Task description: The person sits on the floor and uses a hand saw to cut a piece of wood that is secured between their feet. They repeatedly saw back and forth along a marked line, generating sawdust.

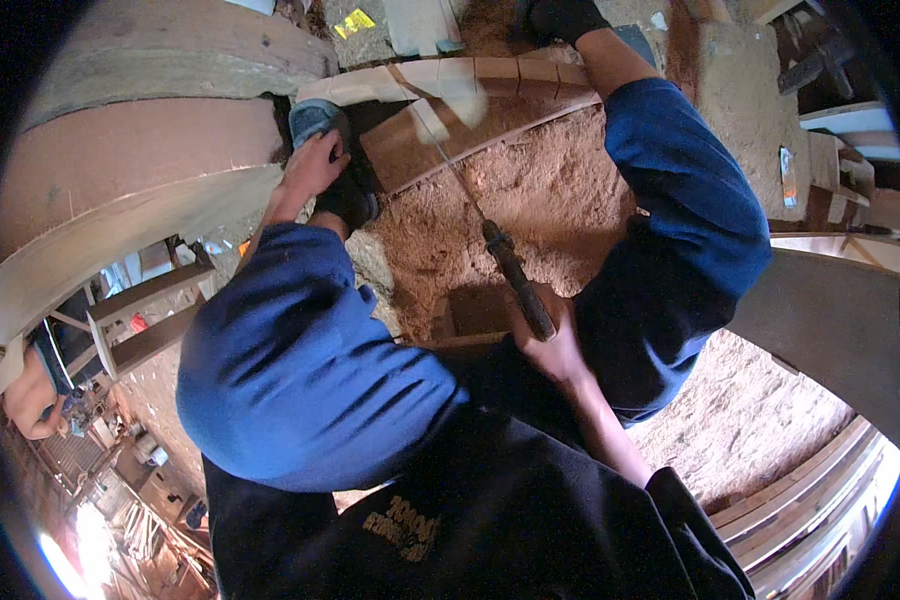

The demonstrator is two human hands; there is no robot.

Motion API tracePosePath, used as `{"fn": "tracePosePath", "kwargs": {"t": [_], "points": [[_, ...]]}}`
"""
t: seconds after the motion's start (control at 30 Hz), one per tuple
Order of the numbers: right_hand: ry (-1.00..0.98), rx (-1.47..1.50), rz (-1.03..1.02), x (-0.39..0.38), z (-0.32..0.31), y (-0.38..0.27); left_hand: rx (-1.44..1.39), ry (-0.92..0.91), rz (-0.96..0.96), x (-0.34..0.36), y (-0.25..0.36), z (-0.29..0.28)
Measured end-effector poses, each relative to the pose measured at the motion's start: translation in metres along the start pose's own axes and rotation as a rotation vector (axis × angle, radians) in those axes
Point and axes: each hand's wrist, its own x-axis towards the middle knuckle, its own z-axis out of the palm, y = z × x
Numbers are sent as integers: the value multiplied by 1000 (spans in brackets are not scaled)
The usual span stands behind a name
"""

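Note:
My right hand (552, 345) is wrapped round the dark handle of a long tool with a thin metal shaft (508, 262). The shaft slants up to the left over a brown wooden panel (500, 125), ending near a pale flat patch whose nature I cannot make out. Along the panel's far side runs a curved wooden piece (515, 78) marked with several crosswise lines. My left hand (315, 168) is at my left foot, fingers bent against a grey-blue slipper (315, 117); whether anything else is in them is hidden.
Sawdust (540, 185) covers the ground between my legs. Large curved wooden pieces (150, 150) stand at the left, close to my left arm. A grey board (820, 325) leans in at the right, with stacked planks (810, 500) below it. A wooden frame (155, 315) stands at the lower left.

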Motion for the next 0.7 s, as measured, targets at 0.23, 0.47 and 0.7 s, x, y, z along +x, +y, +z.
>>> {"fn": "tracePosePath", "kwargs": {"t": [0.23, 0.47, 0.7], "points": [[-110, 16, 366, 29, 5, 12, -25, -7, -11, -14, -10, 13], [104, -144, 23, 26, 33, 49, 95, -36, -83, -7, 5, -9], [-65, -104, 32, 2, -4, 10, 43, 23, -75, 2, 2, 3]]}}
